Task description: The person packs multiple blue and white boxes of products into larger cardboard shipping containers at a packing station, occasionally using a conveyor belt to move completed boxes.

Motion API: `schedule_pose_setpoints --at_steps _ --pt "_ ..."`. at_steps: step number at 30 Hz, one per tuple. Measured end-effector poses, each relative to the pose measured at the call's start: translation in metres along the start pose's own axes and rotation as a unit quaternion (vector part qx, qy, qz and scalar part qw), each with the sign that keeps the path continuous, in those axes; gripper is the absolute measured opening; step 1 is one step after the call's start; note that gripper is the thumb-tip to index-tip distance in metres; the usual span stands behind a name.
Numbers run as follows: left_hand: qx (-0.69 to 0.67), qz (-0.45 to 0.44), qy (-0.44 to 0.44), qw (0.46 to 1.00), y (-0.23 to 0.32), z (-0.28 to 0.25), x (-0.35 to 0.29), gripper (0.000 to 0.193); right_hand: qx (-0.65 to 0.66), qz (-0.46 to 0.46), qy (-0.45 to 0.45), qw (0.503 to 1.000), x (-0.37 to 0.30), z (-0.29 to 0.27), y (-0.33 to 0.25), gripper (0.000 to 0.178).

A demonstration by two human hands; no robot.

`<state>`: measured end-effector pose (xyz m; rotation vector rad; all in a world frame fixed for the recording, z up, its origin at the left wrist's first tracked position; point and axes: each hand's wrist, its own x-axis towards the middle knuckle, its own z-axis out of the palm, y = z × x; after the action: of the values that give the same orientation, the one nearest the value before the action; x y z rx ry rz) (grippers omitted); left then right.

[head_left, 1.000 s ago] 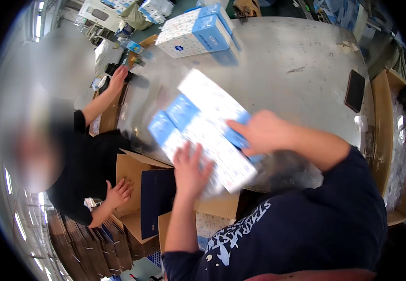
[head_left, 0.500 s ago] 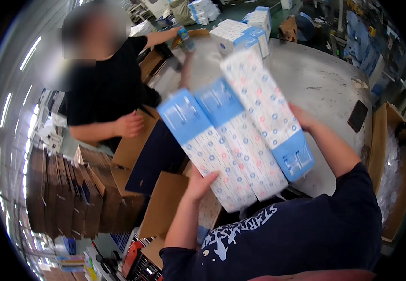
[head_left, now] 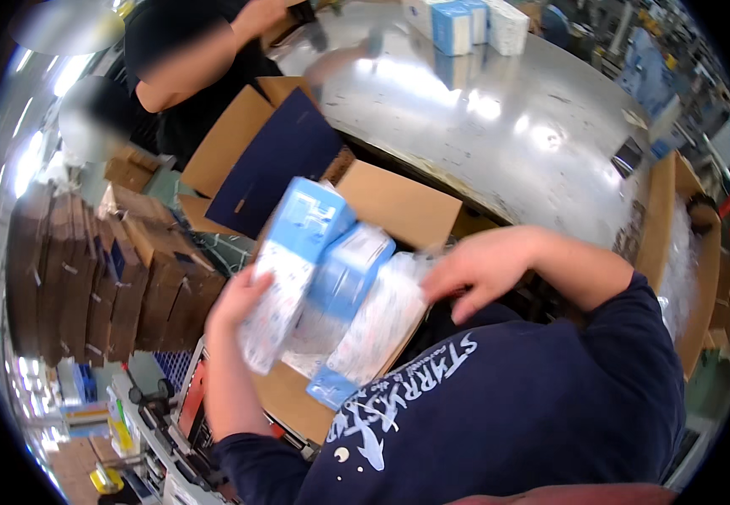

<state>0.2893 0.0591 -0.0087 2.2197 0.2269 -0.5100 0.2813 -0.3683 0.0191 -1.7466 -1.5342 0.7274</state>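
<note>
My left hand (head_left: 241, 300) is closed on the side of a white-and-blue wrapped pack (head_left: 302, 227), which tilts up over an open carton (head_left: 403, 204). Beside it are a second pack (head_left: 352, 265) and a third pack (head_left: 382, 316), lying lower between the carton's flaps. My right hand (head_left: 483, 268), a little blurred, has its fingertips at the third pack's right edge. Its thumb stands apart, with nothing between thumb and fingers. A further blue pack end (head_left: 331, 389) shows lower in the carton.
A metal table (head_left: 542, 126) extends beyond the carton, with several wrapped packs (head_left: 452, 29) at its far edge and a phone (head_left: 627, 156) at right. Flattened cartons (head_left: 70, 278) are stacked at left. A co-worker (head_left: 205, 59) stands beyond the carton; a box of clear plastic (head_left: 681, 278) is at right.
The three packs have moved down and left from above the table into the carton's opening. My right hand has shifted to the near edge of the packs. The co-worker's arm has risen.
</note>
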Motion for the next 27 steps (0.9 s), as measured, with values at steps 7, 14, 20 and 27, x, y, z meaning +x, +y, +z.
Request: schedule_pose_setpoints --at_steps 7,14,20,27 --pt "0.315 0.194 0.15 0.917 0.003 0.106 -0.007 0.077 -0.002 0.298 0.115 0.948 -0.033 0.004 -0.002 0.049" --pt "0.38 0.339 0.213 0.834 0.058 0.117 0.058 0.057 0.07 0.278 0.103 0.952 -0.057 0.024 0.03 0.054" --pt "0.332 0.397 0.318 0.794 -0.005 0.147 0.074 0.027 -0.077 0.586 0.344 0.729 -0.276 0.008 0.062 0.053" --pt "0.419 0.245 0.207 0.849 0.001 0.193 0.097 0.023 -0.116 0.773 0.472 0.407 -0.477 0.072 0.138 0.06"
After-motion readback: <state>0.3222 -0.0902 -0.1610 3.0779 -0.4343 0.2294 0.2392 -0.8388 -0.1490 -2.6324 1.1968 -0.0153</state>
